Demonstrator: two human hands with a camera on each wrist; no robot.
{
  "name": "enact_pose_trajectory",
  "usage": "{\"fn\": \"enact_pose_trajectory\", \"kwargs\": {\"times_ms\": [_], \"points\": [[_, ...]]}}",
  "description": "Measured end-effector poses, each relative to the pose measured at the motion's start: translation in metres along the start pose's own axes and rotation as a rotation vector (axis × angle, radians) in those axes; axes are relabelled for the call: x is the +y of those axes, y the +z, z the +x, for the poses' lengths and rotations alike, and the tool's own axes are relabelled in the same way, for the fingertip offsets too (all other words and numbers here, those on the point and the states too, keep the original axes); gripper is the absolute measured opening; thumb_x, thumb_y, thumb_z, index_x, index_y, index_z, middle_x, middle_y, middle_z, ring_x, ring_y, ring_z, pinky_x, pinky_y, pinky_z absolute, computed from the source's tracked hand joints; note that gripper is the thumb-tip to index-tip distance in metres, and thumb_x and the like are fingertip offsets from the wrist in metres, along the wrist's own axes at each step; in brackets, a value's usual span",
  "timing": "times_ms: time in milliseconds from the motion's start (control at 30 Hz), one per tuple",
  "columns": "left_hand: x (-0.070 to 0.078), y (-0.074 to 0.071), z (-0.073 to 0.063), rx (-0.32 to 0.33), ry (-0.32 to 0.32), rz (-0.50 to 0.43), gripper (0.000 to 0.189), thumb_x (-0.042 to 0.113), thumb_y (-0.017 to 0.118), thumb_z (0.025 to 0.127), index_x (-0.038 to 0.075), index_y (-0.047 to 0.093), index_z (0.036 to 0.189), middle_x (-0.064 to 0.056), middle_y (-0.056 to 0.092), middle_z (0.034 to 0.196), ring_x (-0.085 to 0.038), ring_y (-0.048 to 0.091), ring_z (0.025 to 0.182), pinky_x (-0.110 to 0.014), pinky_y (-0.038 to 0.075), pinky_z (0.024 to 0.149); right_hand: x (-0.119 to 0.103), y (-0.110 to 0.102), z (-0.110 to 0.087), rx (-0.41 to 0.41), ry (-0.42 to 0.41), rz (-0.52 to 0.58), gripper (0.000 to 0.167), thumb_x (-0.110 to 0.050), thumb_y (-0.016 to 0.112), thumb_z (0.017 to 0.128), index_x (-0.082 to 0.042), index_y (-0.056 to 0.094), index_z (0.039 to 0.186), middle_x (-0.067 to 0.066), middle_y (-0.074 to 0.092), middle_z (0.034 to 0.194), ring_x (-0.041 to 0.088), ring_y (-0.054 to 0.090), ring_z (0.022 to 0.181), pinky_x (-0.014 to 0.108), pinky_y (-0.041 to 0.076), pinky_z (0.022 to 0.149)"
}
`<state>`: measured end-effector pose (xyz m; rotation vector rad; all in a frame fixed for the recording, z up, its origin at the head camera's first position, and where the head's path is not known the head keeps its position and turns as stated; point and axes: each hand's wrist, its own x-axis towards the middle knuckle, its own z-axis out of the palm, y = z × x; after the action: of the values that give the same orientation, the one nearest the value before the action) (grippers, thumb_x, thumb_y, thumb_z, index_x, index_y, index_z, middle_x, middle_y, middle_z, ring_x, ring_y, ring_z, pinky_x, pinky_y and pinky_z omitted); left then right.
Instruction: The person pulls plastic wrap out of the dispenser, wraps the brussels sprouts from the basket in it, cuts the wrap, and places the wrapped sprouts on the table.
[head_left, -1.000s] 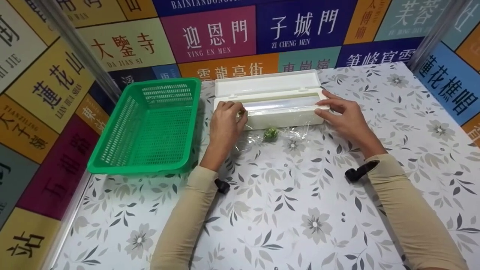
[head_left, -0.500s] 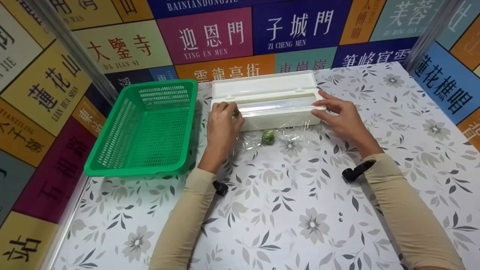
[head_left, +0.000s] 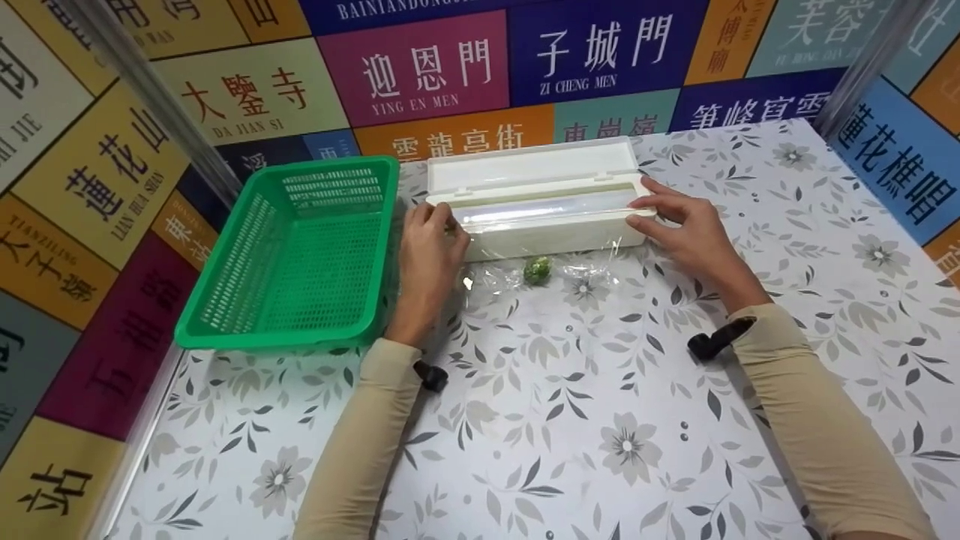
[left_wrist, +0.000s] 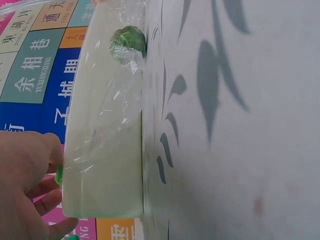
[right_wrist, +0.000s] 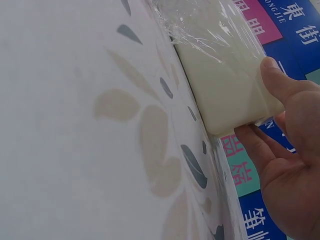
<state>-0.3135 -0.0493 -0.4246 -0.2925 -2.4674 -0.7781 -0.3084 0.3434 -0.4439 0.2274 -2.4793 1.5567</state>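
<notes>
Your left hand (head_left: 428,253) pinches a green tab (left_wrist: 59,175); your right hand (head_left: 691,234) grips the box (head_left: 555,238); loosening that hold could skew the film (head_left: 496,278)

Left arm (head_left: 352,450) and right arm (head_left: 832,427) reach far

Beige sleeves (head_left: 382,397) cover both to the wrists (head_left: 409,328). The left hand (head_left: 429,259), back up, bends its fingers (head_left: 425,215) in a pinch, thumb (head_left: 459,244) on its right. The right hand (head_left: 694,232) points left and grips, thumb nearer, fingers farther.
</notes>
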Motion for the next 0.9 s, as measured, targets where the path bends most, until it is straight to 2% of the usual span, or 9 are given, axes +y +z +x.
{"fn": "enact_pose_trajectory", "kwargs": {"times_ms": [133,333,433,600,700,900], "points": [[-0.002,0.0,-0.001,0.012,-0.012,-0.013,0.004,0.01,0.069,0.098,0.006,0.069,0.101,-0.011,0.067,0.109,-0.027,0.06,0.11,-0.04,0.056,0.092,0.0,0.0,0.0,-0.008,0.007,-0.002,0.038,-0.03,0.082,0.098,-0.008,0.078,0.128,-0.003,0.05,0.169,0.027,0.054,0.152,0.026,0.046,0.122],[-0.005,0.001,-0.002,0.048,0.005,-0.02,0.004,0.008,0.068,0.098,0.004,0.067,0.099,-0.013,0.066,0.106,-0.03,0.061,0.106,-0.042,0.056,0.089,0.0,-0.002,-0.002,-0.024,0.011,-0.024,0.037,-0.032,0.08,0.1,-0.01,0.077,0.13,-0.005,0.048,0.17,0.025,0.053,0.153,0.033,0.047,0.123],[-0.007,0.001,-0.002,0.064,0.008,-0.014,0.005,0.008,0.068,0.097,0.004,0.067,0.1,-0.015,0.065,0.105,-0.033,0.062,0.105,-0.044,0.056,0.09,0.001,-0.003,-0.002,-0.02,0.003,-0.026,0.036,-0.031,0.08,0.1,-0.009,0.078,0.129,-0.004,0.048,0.17,0.024,0.052,0.154,0.029,0.047,0.122],[-0.012,-0.001,-0.002,0.077,-0.033,0.008,0.008,0.01,0.07,0.097,0.004,0.068,0.102,-0.015,0.067,0.11,-0.033,0.062,0.108,-0.045,0.052,0.097,0.004,-0.002,0.001,-0.001,-0.005,-0.041,0.036,-0.028,0.081,0.1,-0.006,0.078,0.128,0.001,0.049,0.169,0.026,0.048,0.156,0.02,0.045,0.12],[-0.013,-0.002,-0.002,0.066,-0.047,0.015,0.008,0.012,0.069,0.098,0.005,0.068,0.103,-0.015,0.067,0.111,-0.033,0.061,0.109,-0.045,0.051,0.099,0.005,-0.002,0.001,0.005,-0.009,-0.051,0.036,-0.026,0.081,0.1,-0.004,0.078,0.128,0.003,0.049,0.169,0.029,0.049,0.156,0.021,0.046,0.12],[-0.014,-0.003,-0.003,0.07,-0.036,0.027,0.009,0.012,0.066,0.101,0.004,0.068,0.105,-0.015,0.067,0.11,-0.033,0.062,0.107,-0.045,0.051,0.097,0.001,-0.001,-0.001,-0.007,-0.014,-0.039,0.036,-0.029,0.082,0.099,-0.007,0.078,0.127,0.0,0.049,0.169,0.028,0.053,0.152,0.021,0.047,0.119]]}}
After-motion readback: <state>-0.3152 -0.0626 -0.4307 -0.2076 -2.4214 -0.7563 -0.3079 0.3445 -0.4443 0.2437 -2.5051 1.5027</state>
